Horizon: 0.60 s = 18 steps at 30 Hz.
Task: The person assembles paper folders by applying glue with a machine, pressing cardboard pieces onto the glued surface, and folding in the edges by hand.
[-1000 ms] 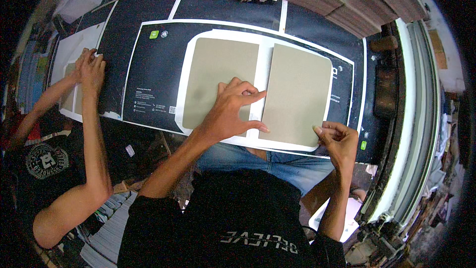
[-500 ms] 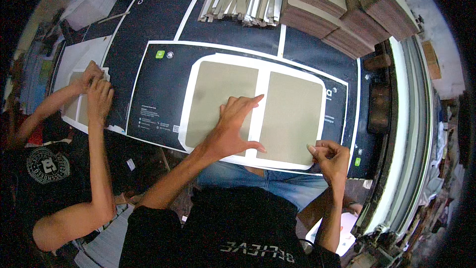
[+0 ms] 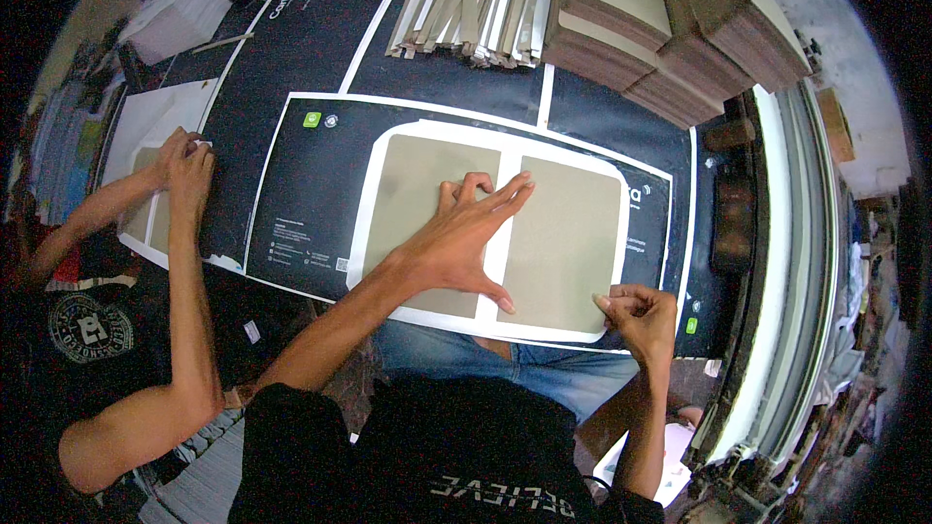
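In front of me lies a white sheet with rounded corners. On it sit two grey-beige boards, the left board and the right board, parted by a narrow white gap. Across the gap my left hand is spread flat, its palm side over the left board, with the index fingertip and thumb tip reaching the right board's inner edge. At the right board's near right corner, my right hand pinches the cover's edge, thumb on top and fingers curled; the fingertips beneath are hidden.
Dark printed sheets cover the table. Cut strips and stacks of brown board stand at the far side. Along the right runs a metal-edged machine. At left, a co-worker's hands work on a similar cover.
My left hand's fingers have spread further and its thumb has slid slightly nearer me. My right hand stays at the corner. The view has shifted a little.
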Each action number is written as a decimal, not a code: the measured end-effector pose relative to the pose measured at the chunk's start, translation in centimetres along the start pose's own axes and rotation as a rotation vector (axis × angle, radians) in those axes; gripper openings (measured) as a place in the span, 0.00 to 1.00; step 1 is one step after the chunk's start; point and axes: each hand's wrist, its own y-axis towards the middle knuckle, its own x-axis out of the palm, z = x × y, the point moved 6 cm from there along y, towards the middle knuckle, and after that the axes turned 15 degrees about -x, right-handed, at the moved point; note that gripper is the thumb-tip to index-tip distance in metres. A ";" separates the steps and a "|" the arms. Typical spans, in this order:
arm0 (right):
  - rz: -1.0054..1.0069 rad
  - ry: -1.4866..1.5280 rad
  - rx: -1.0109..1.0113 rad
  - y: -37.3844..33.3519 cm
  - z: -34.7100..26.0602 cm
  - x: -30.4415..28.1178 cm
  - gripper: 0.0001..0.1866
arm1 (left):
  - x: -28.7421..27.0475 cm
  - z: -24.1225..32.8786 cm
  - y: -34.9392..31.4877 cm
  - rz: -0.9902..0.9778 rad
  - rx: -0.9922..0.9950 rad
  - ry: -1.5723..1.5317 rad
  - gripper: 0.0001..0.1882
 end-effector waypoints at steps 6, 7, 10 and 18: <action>0.018 -0.032 0.006 -0.1 -0.1 -0.2 0.11 | 0.4 -0.1 0.2 -0.012 -0.003 0.036 0.81; 0.011 -0.011 0.001 -0.2 0.0 -0.1 0.11 | 0.3 0.0 0.2 -0.007 -0.002 0.047 0.80; 0.013 0.050 -0.001 -0.1 0.3 -0.2 0.14 | -0.1 0.5 0.1 0.018 0.012 0.072 0.80; -0.071 -0.475 -0.512 1.8 -7.2 -0.9 0.43 | -0.2 0.9 0.2 -0.021 -0.034 0.149 0.81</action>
